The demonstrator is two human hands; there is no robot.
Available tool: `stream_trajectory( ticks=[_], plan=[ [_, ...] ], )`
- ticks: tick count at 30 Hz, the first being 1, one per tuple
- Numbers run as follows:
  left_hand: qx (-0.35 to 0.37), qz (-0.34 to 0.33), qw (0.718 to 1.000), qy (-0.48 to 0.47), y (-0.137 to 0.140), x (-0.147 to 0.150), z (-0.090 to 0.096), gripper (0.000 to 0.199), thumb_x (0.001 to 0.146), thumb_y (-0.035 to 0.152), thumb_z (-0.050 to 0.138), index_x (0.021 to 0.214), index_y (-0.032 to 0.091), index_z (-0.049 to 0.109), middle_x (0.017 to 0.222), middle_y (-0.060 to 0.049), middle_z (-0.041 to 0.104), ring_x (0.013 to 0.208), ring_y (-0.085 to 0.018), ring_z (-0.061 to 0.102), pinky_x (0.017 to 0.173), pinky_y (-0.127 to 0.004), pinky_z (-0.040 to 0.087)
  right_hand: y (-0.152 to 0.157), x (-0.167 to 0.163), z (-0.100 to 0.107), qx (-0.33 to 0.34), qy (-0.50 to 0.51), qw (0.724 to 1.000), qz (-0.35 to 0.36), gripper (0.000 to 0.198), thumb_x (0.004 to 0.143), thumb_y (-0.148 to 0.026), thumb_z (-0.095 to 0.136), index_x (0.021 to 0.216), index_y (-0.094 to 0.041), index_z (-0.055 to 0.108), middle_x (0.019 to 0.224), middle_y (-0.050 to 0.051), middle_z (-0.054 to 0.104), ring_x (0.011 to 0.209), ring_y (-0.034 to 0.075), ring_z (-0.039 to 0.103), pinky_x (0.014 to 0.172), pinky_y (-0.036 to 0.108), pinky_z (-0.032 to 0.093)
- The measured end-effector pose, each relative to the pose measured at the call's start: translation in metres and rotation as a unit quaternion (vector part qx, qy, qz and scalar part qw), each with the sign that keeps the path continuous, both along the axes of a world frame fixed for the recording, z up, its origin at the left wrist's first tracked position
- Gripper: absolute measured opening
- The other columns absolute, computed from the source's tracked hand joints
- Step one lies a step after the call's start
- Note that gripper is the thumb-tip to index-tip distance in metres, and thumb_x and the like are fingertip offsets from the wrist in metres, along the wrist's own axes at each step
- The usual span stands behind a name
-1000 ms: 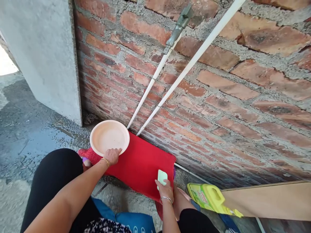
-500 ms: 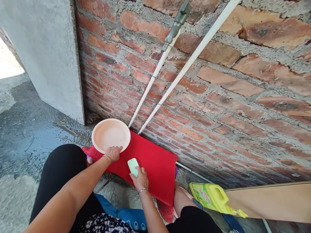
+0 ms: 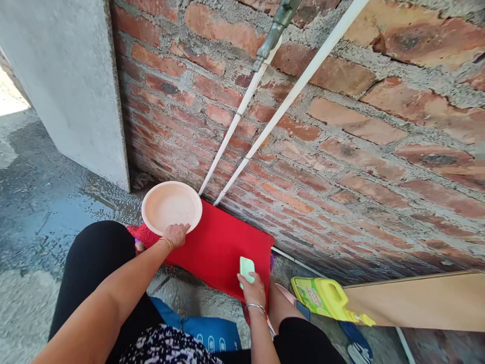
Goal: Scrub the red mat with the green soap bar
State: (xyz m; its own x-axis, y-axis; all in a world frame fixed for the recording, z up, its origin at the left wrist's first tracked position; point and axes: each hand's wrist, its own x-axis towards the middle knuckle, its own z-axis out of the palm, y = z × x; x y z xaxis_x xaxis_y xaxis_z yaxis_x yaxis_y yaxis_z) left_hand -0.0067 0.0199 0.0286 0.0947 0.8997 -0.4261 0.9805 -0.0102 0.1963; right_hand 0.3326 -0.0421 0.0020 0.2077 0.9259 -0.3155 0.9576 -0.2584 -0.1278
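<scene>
My left hand grips the near rim of a pale pink basin, fingers over its edge. The basin rests on the left end of a red mat with a shaggy underside, spread out before my knees. In my right hand is a light green scrubbing brush, back upward, over the right part of the mat. Its bristle side is hidden.
A brick wall with white pipes and a tap rises behind. At the right are a yellow detergent bottle and a tan board. A grey slab stands left, above wet floor. Blue bag lies below.
My right hand has moved the brush rightward across the mat, toward its right end. My left hand keeps its grip on the basin, which has hardly moved.
</scene>
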Motion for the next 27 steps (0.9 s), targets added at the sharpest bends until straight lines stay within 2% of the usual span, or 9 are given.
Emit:
stream_trajectory(
  ticks=[2,4,6,9,14,16,18,22,27],
  plan=[
    [-0.003,0.003,1.0,0.003,0.0,0.0,0.0,0.051,0.084,0.018,0.037,0.135,0.027,0.038,0.119,-0.011,0.06,0.105,-0.023,0.059,0.087,-0.039,0.045,-0.001,-0.037,-0.002,0.014,0.036,0.999,0.006,0.042,0.08,-0.046,0.052,0.116,-0.025,0.054,0.107,0.008,0.062,0.097,0.022,0.061,0.081,0.029,0.045],
    [-0.001,0.002,1.0,0.006,0.0,0.0,0.0,0.051,0.085,0.017,0.035,0.134,0.026,0.038,0.119,-0.011,0.061,0.105,-0.023,0.06,0.088,-0.039,0.045,-0.003,-0.068,-0.002,0.008,0.076,0.996,0.043,0.043,0.075,-0.041,0.06,0.114,-0.026,0.056,0.111,0.006,0.06,0.101,0.021,0.06,0.083,0.027,0.044],
    [0.001,0.001,1.0,0.008,0.0,0.0,0.0,0.05,0.085,0.017,0.034,0.134,0.026,0.038,0.118,-0.011,0.061,0.105,-0.023,0.06,0.087,-0.038,0.045,-0.005,-0.084,-0.001,-0.019,0.089,0.992,0.089,0.044,0.071,-0.037,0.064,0.113,-0.027,0.057,0.111,0.005,0.059,0.102,0.021,0.059,0.083,0.027,0.043],
    [0.0,-0.001,1.0,0.01,-0.001,0.0,0.002,0.05,0.085,0.016,0.034,0.134,0.026,0.038,0.118,-0.011,0.061,0.105,-0.023,0.06,0.087,-0.039,0.045,-0.005,-0.064,0.005,-0.049,0.075,0.993,0.077,0.043,0.069,-0.035,0.065,0.111,-0.029,0.058,0.109,0.004,0.06,0.102,0.021,0.059,0.082,0.027,0.043],
    [0.005,-0.003,1.0,0.012,-0.001,0.001,0.004,0.048,0.085,0.016,0.034,0.132,0.024,0.041,0.118,-0.012,0.061,0.103,-0.024,0.061,0.084,-0.039,0.046,-0.007,0.027,0.023,-0.096,0.033,0.99,-0.101,0.046,0.07,-0.036,0.061,0.113,-0.022,0.055,0.107,0.009,0.063,0.093,0.022,0.063,0.078,0.03,0.045],
    [0.006,-0.001,1.0,0.013,-0.001,0.001,0.003,0.047,0.085,0.016,0.034,0.131,0.025,0.042,0.118,-0.012,0.062,0.102,-0.024,0.061,0.084,-0.039,0.047,-0.006,0.047,0.028,-0.088,0.035,0.986,-0.136,0.045,0.073,-0.04,0.057,0.113,-0.018,0.054,0.104,0.011,0.065,0.089,0.023,0.065,0.076,0.032,0.045],
    [0.01,-0.002,1.0,0.014,-0.001,0.001,0.002,0.046,0.086,0.017,0.034,0.131,0.025,0.042,0.117,-0.012,0.062,0.102,-0.024,0.062,0.084,-0.038,0.047,-0.004,0.046,0.026,-0.061,0.041,0.988,-0.135,0.046,0.076,-0.045,0.055,0.113,-0.018,0.055,0.102,0.012,0.066,0.09,0.024,0.065,0.076,0.033,0.046],
    [0.015,-0.007,1.0,0.023,0.0,0.001,-0.001,0.046,0.086,0.017,0.034,0.131,0.025,0.042,0.115,-0.011,0.063,0.101,-0.023,0.062,0.083,-0.037,0.047,0.005,0.008,0.009,-0.01,0.045,0.995,-0.084,0.046,0.074,-0.048,0.058,0.114,-0.026,0.056,0.104,0.007,0.066,0.097,0.024,0.063,0.077,0.031,0.047],
    [0.016,-0.012,0.999,0.033,0.0,0.001,0.001,0.048,0.086,0.017,0.034,0.133,0.025,0.041,0.115,-0.011,0.063,0.099,-0.022,0.062,0.082,-0.038,0.048,0.017,-0.033,-0.013,-0.005,0.057,0.996,-0.065,0.044,0.073,-0.044,0.063,0.114,-0.031,0.058,0.106,0.005,0.065,0.098,0.023,0.062,0.075,0.03,0.047]
  ],
)
